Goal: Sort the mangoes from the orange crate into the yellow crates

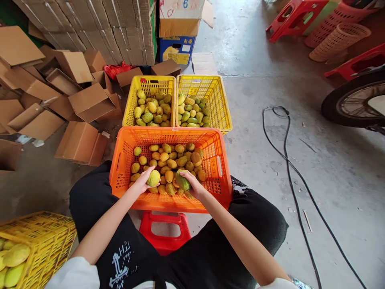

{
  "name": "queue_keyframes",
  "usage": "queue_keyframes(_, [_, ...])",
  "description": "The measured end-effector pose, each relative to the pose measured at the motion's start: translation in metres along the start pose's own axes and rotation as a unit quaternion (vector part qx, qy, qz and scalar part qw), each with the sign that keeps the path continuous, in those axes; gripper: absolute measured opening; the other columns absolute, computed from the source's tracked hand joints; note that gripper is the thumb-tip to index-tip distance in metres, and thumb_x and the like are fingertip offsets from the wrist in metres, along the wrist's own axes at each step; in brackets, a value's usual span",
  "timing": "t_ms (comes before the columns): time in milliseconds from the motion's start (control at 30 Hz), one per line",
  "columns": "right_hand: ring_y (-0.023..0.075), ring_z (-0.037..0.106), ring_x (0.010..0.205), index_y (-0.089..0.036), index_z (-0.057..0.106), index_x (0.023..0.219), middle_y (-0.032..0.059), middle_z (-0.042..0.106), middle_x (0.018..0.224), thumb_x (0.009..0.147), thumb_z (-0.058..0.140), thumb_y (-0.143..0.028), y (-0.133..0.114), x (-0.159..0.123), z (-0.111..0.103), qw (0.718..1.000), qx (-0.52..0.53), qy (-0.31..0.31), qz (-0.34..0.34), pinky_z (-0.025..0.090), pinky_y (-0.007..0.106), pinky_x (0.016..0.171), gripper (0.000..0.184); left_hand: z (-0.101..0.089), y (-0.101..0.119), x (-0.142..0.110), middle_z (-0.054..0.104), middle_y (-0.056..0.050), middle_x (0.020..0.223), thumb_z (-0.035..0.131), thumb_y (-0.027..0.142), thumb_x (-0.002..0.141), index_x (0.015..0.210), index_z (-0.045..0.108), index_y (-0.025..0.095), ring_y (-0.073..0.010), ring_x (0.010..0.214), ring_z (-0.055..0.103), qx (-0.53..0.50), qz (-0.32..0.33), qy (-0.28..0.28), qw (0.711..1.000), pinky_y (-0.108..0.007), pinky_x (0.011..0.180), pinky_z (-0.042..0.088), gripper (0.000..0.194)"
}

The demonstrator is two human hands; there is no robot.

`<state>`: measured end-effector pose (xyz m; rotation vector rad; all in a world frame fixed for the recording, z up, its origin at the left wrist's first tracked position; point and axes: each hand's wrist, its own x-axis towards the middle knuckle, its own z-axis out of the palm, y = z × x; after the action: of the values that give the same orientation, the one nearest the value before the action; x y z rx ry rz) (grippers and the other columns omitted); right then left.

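Note:
An orange plastic crate (120, 160) stands in front of me between my knees, with many yellow-brown oval fruits (171, 163) lying in it. Over its left part, my left hand (144, 180) is closed on a pale yellow-green fruit (153, 178). To the right, my right hand (192, 184) grips a greener, longer fruit (183, 181), fingers over its top. The two held fruits are a short way apart. Their exact kind I cannot tell; they look like small mangoes or papayas.
Behind the orange crate stand two yellow crates, the left one (129, 100) and the right one (221, 100), both holding fruit. A red stool (147, 228) is under the crate. Another yellow crate (51, 237) sits at lower left. Cardboard boxes (90, 100), a black cable (288, 160) and a wheel (333, 100) lie around.

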<state>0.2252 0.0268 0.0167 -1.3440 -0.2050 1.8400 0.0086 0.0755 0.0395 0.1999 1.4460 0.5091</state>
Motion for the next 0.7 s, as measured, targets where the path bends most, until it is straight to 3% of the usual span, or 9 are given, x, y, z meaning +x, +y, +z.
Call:
queue_keyframes(100, [0.0179,0.065,0.068,-0.024,0.065,0.079,-0.0005,0.068,0.072,0.068,0.079,-0.039,0.002,0.003,-0.004,0.999,0.012,0.041,0.023,0.055,0.028,0.061,0.023,-0.002,-0.002,-0.002,0.07,-0.004,0.077,0.088,0.034,0.075,0.09,0.064,0.017,-0.019,0.071,0.073,0.02,0.036,-0.038,0.998,-0.034,0.068,0.064,0.033])
queue_keyframes(267, [0.0204,0.068,0.07,-0.024,0.062,0.077,0.0009,0.068,0.067,0.079,0.068,-0.045,0.0,0.009,-0.01,0.992,0.023,0.117,0.05,0.051,0.027,0.057,0.021,-0.005,-0.006,0.001,0.071,-0.006,0.081,0.093,0.028,0.066,0.086,0.063,0.017,-0.0179,0.076,0.07,0.025,0.043,-0.04,0.998,-0.035,0.073,0.064,0.037])
queue_keyframes(500, [0.0222,0.072,0.077,-0.025,0.058,0.081,0.0031,0.071,0.071,0.091,0.051,-0.041,-0.001,0.014,-0.008,0.987,0.031,0.134,0.077,0.056,0.029,0.062,0.021,-0.004,-0.005,0.007,0.069,-0.003,0.081,0.079,0.027,0.08,0.087,0.07,0.015,-0.0144,0.071,0.066,0.016,0.04,-0.01,0.999,-0.033,0.071,0.064,0.016])
queue_keyframes(700, [0.0215,0.072,0.074,-0.025,0.058,0.08,0.0021,0.068,0.069,0.093,0.051,-0.038,0.001,0.013,-0.005,0.987,0.035,0.137,0.074,0.056,0.028,0.059,0.02,-0.001,-0.001,0.006,0.07,-0.007,0.075,0.059,0.037,0.097,0.099,0.065,0.015,-0.0202,0.065,0.072,-0.026,-0.032,-0.005,0.999,-0.034,0.06,0.063,0.023])
